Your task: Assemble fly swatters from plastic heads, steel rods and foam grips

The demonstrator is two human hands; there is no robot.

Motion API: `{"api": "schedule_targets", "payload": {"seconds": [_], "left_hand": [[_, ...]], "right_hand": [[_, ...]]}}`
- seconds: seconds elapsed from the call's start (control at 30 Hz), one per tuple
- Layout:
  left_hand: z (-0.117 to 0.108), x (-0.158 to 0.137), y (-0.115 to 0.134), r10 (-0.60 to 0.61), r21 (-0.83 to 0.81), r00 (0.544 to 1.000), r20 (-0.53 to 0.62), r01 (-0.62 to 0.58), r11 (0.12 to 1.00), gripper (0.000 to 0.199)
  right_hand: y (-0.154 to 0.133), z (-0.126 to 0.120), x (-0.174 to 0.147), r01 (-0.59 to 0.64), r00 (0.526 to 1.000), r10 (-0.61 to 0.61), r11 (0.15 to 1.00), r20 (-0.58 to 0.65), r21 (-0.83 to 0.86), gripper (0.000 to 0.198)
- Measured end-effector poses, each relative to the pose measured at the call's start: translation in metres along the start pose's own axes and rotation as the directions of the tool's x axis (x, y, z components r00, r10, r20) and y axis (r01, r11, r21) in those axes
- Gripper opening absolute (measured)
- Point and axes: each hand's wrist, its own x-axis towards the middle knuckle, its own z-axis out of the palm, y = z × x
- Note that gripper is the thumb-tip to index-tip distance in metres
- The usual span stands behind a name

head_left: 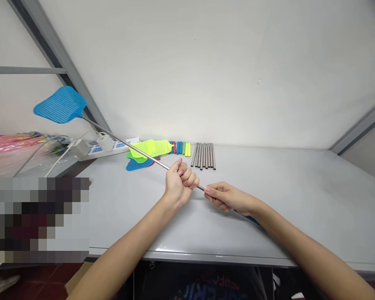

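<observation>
A fly swatter (pixel 61 104) with a blue slotted head and a long thin metal rod slants across the view, its head raised at the upper left. My left hand (pixel 181 182) is closed in a fist around the rod's middle. Further down the rod, my right hand (pixel 226 196) grips it between thumb and fingers. A blue handle (pixel 251 220) shows below my right wrist, partly hidden by the forearm. Behind my left hand lie loose swatter heads: yellow ones (pixel 153 148) on top, a green one (pixel 136 156) and a blue one (pixel 140 164) beneath.
Short blue, red, green and yellow handles (pixel 183 148) stand in a row near the wall. Several metal rods (pixel 203 156) lie beside them on the grey table (pixel 300 196). A power strip (pixel 115 146) with plugs and cables is at the left, near a blurred pink plastic-wrapped pile (pixel 21 150).
</observation>
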Motion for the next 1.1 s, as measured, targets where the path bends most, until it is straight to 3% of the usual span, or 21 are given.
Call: {"api": "schedule_targets", "payload": {"seconds": [0.4,0.53,0.67,0.77,0.9,0.97,1.1], "left_hand": [[-0.002,-0.001,0.004,-0.035,0.014,0.999,0.031,0.034,0.999,0.041],[-0.001,0.001,0.004,-0.022,-0.012,1.000,0.008,0.022,1.000,0.040],[0.004,0.017,0.015,0.012,-0.064,0.999,-0.036,-0.014,0.998,0.039],[0.004,0.036,0.033,0.041,-0.130,0.998,-0.042,-0.047,0.990,0.038],[-0.005,0.054,0.053,0.061,-0.146,0.998,-0.004,-0.061,0.987,0.036],[-0.012,0.055,0.056,0.084,-0.144,0.996,0.020,-0.080,0.986,0.036],[-0.022,0.052,0.053,0.081,-0.137,0.995,0.061,-0.072,0.988,0.036]], "right_hand": [[0.000,-0.007,0.000,-0.069,0.993,0.059,0.992,0.097,0.102,0.037],[-0.003,-0.018,0.005,-0.056,0.990,0.050,0.998,0.135,0.039,0.036],[-0.019,-0.035,0.010,0.020,0.998,-0.008,0.984,0.070,-0.178,0.038],[-0.036,-0.051,0.013,0.025,0.997,-0.047,0.930,-0.053,-0.367,0.038],[-0.042,-0.073,0.016,-0.060,0.918,-0.187,0.807,-0.351,-0.588,0.040],[-0.035,-0.081,0.017,-0.081,0.899,-0.203,0.794,-0.389,-0.602,0.040],[-0.014,-0.090,0.018,-0.040,0.919,-0.172,0.854,-0.356,-0.518,0.038]]}}
